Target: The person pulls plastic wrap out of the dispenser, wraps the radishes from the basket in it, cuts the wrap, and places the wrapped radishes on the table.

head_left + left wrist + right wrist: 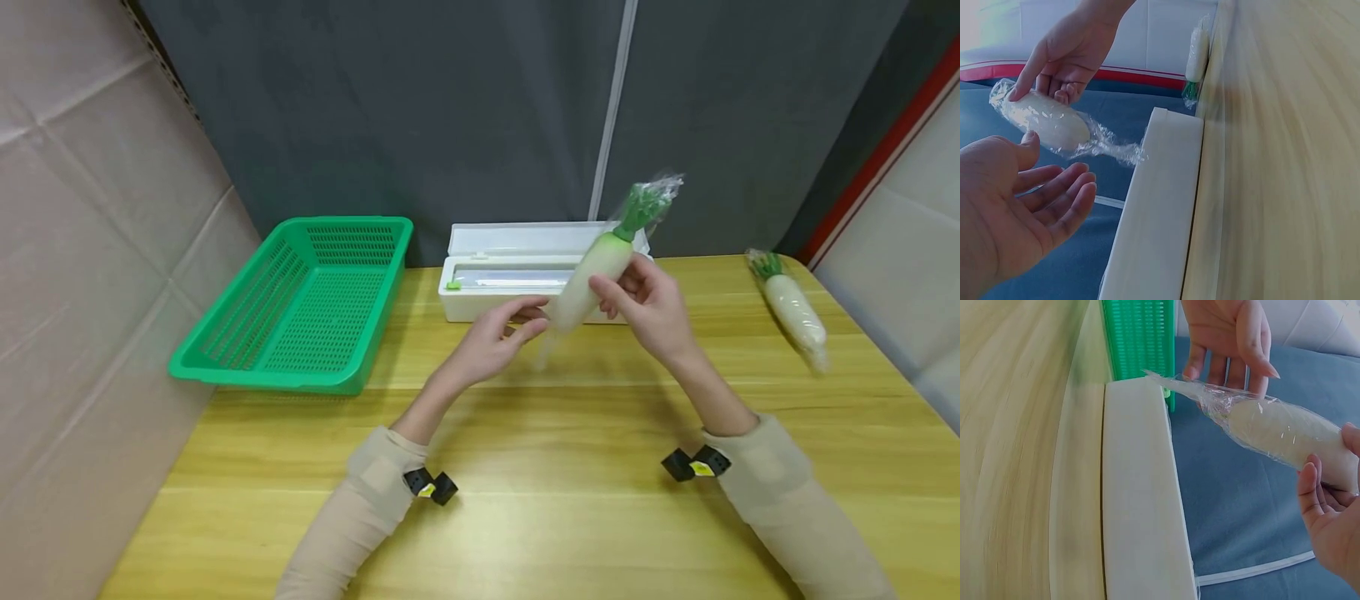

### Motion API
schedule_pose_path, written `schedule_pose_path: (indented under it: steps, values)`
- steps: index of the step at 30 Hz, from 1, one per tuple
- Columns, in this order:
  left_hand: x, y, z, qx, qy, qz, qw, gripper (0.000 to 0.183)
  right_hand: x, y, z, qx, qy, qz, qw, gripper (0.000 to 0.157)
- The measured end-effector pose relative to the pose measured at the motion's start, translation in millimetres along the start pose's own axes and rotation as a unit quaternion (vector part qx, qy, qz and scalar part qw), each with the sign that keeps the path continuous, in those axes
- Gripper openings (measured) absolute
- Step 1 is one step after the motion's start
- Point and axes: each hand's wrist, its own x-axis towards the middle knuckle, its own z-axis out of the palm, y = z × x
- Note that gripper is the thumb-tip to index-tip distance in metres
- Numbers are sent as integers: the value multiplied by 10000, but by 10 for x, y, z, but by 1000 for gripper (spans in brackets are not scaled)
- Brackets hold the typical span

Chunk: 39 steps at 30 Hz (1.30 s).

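Observation:
A white radish (592, 279) with green stalks, wrapped in clear film, is held tilted in the air above the table. My right hand (651, 308) grips its body between thumb and fingers. Close to the radish's lower end is my left hand (495, 337), its fingers loosely extended. In the left wrist view the left palm (1016, 206) faces up, apart from the wrapped radish (1054, 125). A twisted tail of film (1179, 384) trails from the root end in the right wrist view. Behind the hands stands a white film dispenser box (487, 307) with its lid raised.
At the left of the table sits a green plastic basket (348, 379) with slotted sides. Another wrapped radish (797, 310) lies at the right near the table's edge. A dark grey curtain (390, 108) hangs behind the wooden table (547, 508).

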Motion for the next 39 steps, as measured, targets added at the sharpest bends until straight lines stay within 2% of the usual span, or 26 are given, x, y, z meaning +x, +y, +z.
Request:
schedule_pose_path:
  steps: [6, 13, 22, 30, 34, 39]
  values:
    - [-29, -67, -75, 70, 81, -65, 9999, 41, 9, 48, -83, -136, 70, 12, 9999, 17]
    - [-48, -154, -172, 220, 172, -13, 9996, 41, 25, 70, -180, -586, 106, 59, 9982, 14]
    - [-78, -253, -300, 478, 406, -83, 9980, 39, 54, 130, -336, -1120, 121, 305, 9932, 23]
    - [-117, -342, -399, 712, 520, -238, 9958, 38, 90, 226, -494, -1445, 202, 690, 9869, 17]
    - [-138, -380, -443, 808, 596, -322, 9944, 38, 99, 281, -576, -1677, 275, 876, 9816, 23]
    - [-162, -425, -488, 926, 691, -394, 9925, 37, 110, 329, -664, -1992, 383, 1077, 9733, 40]
